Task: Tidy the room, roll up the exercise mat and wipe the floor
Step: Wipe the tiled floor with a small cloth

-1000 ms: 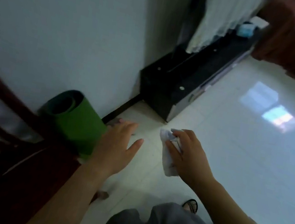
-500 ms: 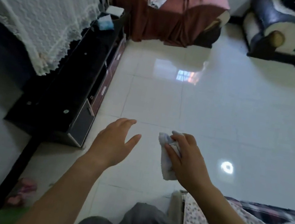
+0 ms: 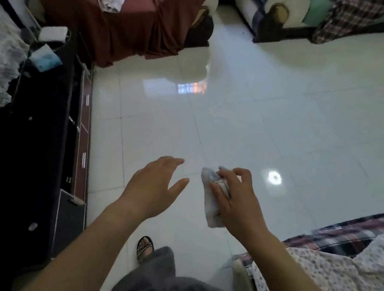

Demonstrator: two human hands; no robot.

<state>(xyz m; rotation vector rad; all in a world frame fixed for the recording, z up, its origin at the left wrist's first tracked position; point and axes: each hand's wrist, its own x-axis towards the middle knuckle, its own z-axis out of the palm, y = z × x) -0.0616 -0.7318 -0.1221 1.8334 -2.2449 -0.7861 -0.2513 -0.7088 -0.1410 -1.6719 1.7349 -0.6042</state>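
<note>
Hands hover mid-frame over floor [image 3: 266, 122]: left hand [image 3: 153, 187] with fingers relaxed, right hand [image 3: 235, 200] grasping cloth [image 3: 211, 204].

Floor [image 3: 266, 119] in the middle, furniture around.
Cabinet [image 3: 33, 144] at left, sofa [image 3: 130, 20] behind it, armchair [image 3: 273, 4] far right, bedding [image 3: 357, 262] near right; cloth [image 3: 210, 209] in right hand [image 3: 234, 203].

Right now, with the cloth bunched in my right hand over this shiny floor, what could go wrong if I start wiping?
The tiled floor is glossy, and your foot wears an open sandal; damp tiles could make you slip. Your right hand only pinches the cloth, so it may slip out. The black cabinet stands close on your left; crouching could bump it.
</note>
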